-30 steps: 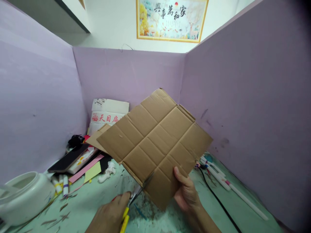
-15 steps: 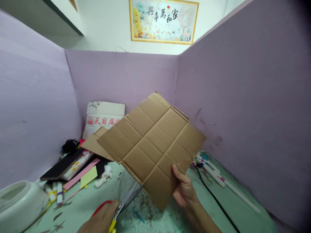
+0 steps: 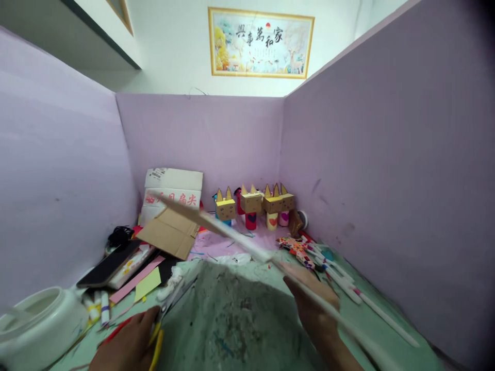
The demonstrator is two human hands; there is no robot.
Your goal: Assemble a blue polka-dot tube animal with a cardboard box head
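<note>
A cardboard sheet (image 3: 240,238), seen nearly edge-on and blurred, slants across the middle above the green table. My right hand (image 3: 313,299) grips it, fingers closed at its lower right part. At the lower left, my left hand (image 3: 129,337) is closed around the red and yellow handles of scissors (image 3: 176,299). The scissor blades point up and away, apart from the sheet. Behind stand several small figures with cardboard box heads (image 3: 251,203) and coloured bodies.
Another cardboard piece (image 3: 170,232) leans near a white box (image 3: 174,180) at the back left. A white jar (image 3: 46,330) stands front left. Markers (image 3: 342,283) lie along the right. Purple panels (image 3: 201,129) enclose the green table (image 3: 232,309).
The cardboard sheet has turned from face-on to nearly edge-on, uncovering the figures behind. My left hand and the scissors have moved left, off the sheet's edge.
</note>
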